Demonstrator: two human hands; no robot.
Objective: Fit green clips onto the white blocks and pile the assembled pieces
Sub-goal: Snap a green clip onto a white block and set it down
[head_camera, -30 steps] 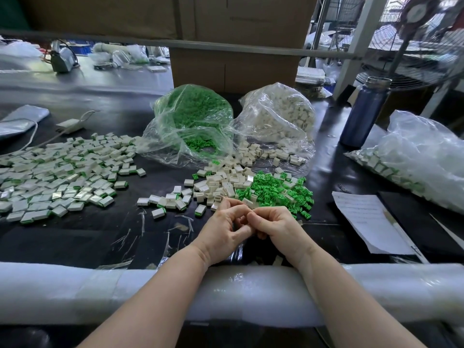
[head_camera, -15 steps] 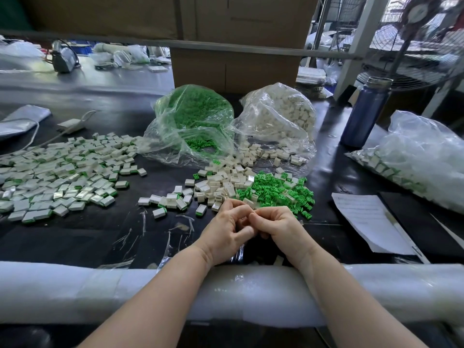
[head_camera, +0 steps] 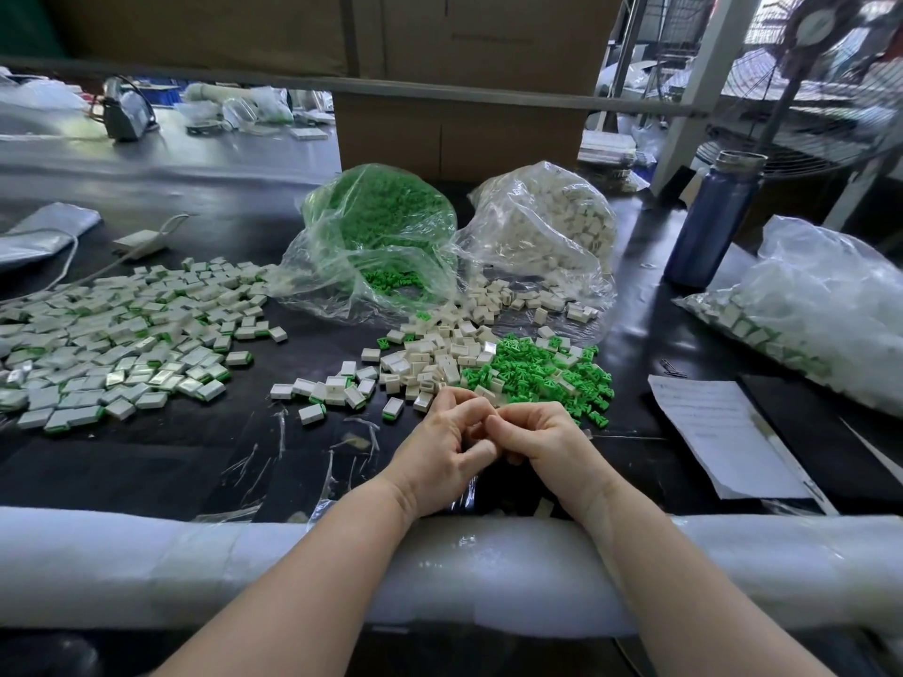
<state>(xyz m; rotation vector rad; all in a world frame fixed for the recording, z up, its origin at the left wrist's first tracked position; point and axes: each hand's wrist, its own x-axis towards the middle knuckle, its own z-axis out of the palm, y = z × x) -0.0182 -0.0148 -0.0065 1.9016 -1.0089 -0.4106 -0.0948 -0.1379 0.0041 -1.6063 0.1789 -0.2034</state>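
1. I see loose white blocks (head_camera: 440,354) heaped at the middle of the black table (head_camera: 146,461), small hollow rectangular shells, spilling from a clear bag of white blocks (head_camera: 542,222) behind them.
2. Touching that heap on its right lies a pile of green clips (head_camera: 537,371), bright and spiky, with a few white blocks mixed in. A clear bag of green clips (head_camera: 381,227) sits behind, mouth open toward me.
3. The assembled pieces (head_camera: 112,344) spread wide across the table's left side: white blocks with a green edge showing, lying flat. A few more (head_camera: 332,388) trail between that spread and the loose heap.
4. My left hand (head_camera: 440,452) and right hand (head_camera: 542,447) meet just in front of the two loose heaps, knuckles up, fingertips touching each other.
5. Both hands' fingers are curled inward, thumbs tucked toward the meeting point. I cannot tell what, if anything, they pinch; the fingers hide it.
6. Both forearms rest across the white foam-wrapped rail (head_camera: 122,564) at the table's near edge.
7. To the right lie a sheet of paper (head_camera: 718,432), a blue bottle (head_camera: 708,222) and another filled clear bag (head_camera: 811,305).
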